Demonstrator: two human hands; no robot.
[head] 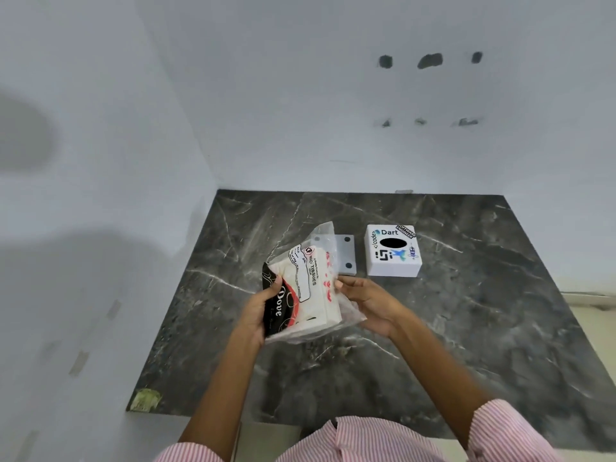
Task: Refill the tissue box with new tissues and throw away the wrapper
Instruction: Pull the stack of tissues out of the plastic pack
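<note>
I hold a plastic-wrapped tissue pack (301,291) above the dark marble counter (466,328). The wrapper is clear with black, red and white print, and its far end stands loose. My left hand (263,311) grips the pack's left side. My right hand (365,303) holds the wrapper's right edge. A white cube tissue box (393,251) with stickers and a dark oval opening on top sits on the counter behind my right hand. A flat grey plate (346,255) with two holes lies just left of the box, partly hidden by the wrapper.
White walls close the counter at the back and the left. The counter's front edge runs near my body, with a scrap of worn tape (145,400) at its front left corner. A pale floor strip (596,321) shows at the right.
</note>
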